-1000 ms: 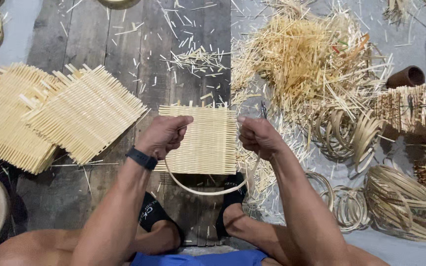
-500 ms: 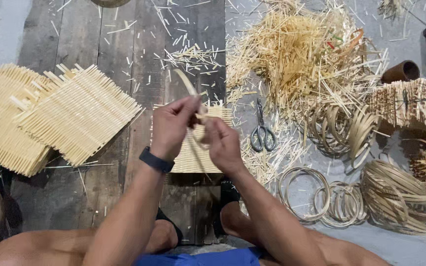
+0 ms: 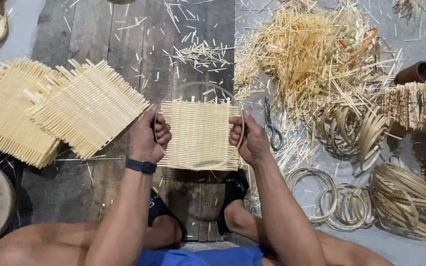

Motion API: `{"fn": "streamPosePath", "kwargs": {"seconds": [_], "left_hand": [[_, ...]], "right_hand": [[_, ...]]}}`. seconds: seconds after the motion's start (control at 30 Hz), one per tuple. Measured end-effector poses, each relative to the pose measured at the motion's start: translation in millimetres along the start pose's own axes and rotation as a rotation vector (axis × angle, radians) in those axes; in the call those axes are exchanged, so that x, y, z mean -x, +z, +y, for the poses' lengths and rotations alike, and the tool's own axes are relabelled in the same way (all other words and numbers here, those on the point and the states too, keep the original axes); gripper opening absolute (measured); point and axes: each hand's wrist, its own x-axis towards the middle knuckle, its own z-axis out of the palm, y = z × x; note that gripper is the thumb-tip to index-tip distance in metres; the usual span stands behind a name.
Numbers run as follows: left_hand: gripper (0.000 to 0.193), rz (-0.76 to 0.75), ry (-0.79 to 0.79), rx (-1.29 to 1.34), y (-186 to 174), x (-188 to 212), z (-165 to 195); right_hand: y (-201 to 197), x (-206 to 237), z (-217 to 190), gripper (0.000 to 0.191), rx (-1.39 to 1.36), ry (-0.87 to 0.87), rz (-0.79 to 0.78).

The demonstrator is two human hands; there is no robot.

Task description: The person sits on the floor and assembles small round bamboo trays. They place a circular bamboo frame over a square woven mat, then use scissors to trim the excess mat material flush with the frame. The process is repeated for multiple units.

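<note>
Nearest: the person's knees and sandalled feet, braced on the dark plank floor [image 3: 99, 44].

Left hand [image 3: 150, 135], a dark watch at the wrist: fingers curled shut on the left side of a thin bamboo hoop [image 3: 200, 86].

Right hand [image 3: 247, 138]: fingers closed on the hoop's right side. Both hands hold the hoop level and spread over the woven mat, seemingly to match ring to panel.

Woven mat [image 3: 199, 134]: square, pale, flat on the planks between the hands, under the hoop.

Scissors [image 3: 272, 128]: just right of the mat, within reach.

Finished mats [image 3: 60, 113]: stacked left, apart.

Coiled hoops [image 3: 351, 130]: heaped right.

Farthest: pile of cut splints [image 3: 311, 49].
</note>
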Motion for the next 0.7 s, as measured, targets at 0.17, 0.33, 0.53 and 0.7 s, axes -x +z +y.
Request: {"fn": "streamPosePath", "kwargs": {"seconds": [0.17,0.33,0.53,0.7], "left_hand": [[0.043,0.033,0.039,0.102,-10.8,-12.8,-13.2],[0.041,-0.012,-0.006,0.198,-6.1,-14.2,-18.8],[0.036,0.046,0.009,0.122,-6.8,-12.8,-23.0],[0.030,0.136,-0.060,0.183,-9.3,-24.2,-29.4]], "right_hand": [[-20.2,-7.0,10.6,0.052,-0.139,-0.143,-0.139],[-24.4,-8.2,12.4,0.046,-0.157,-0.143,-0.125],[-14.3,-8.8,11.3,0.029,0.239,-0.281,0.134],[-1.3,3.4,8.6,0.023,1.075,-0.811,0.182]]}}
